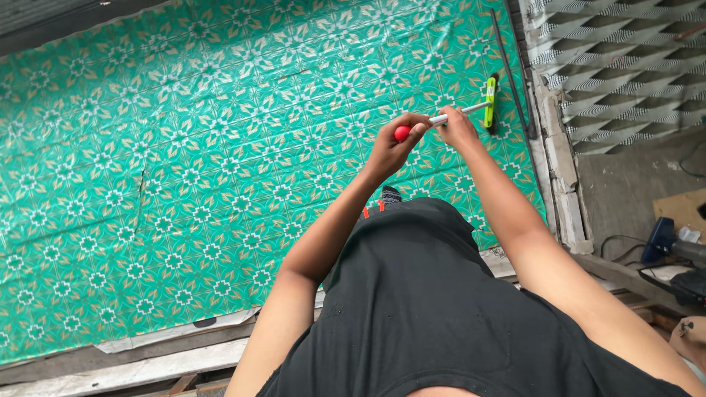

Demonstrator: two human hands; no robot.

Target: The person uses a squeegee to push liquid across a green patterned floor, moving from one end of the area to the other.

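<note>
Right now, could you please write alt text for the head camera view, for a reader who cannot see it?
Seen from above, a person in a black shirt grips a long-handled tool with both hands: the left hand at its red end, the right hand on the white shaft. Its bright green head rests on a green patterned floor covering, beside a stone edge.

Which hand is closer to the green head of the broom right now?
Right. The right hand grips the white handle partway down, nearer the green head. The left hand holds the red end cap, farther back.
</note>
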